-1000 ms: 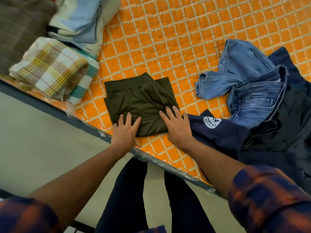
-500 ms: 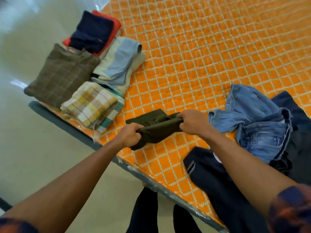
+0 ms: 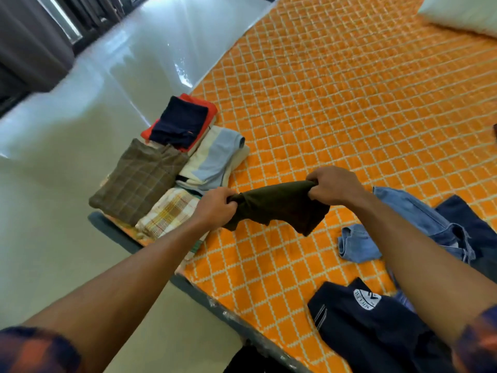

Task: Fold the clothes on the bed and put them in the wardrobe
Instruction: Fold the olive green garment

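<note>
Head view, both fists gripping olive garment (image 3: 279, 204)

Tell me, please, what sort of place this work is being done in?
Most likely a bedroom. A bed with an orange quilted cover fills the view, a white pillow lies at its far corner, and folded clothes sit by its edge while the left hand and right hand grip an olive garment.

Left hand (image 3: 215, 208) and right hand (image 3: 332, 185) gripping olive garment (image 3: 279, 204) above orange bed (image 3: 336, 103), folded stack (image 3: 166, 168) beside
</note>
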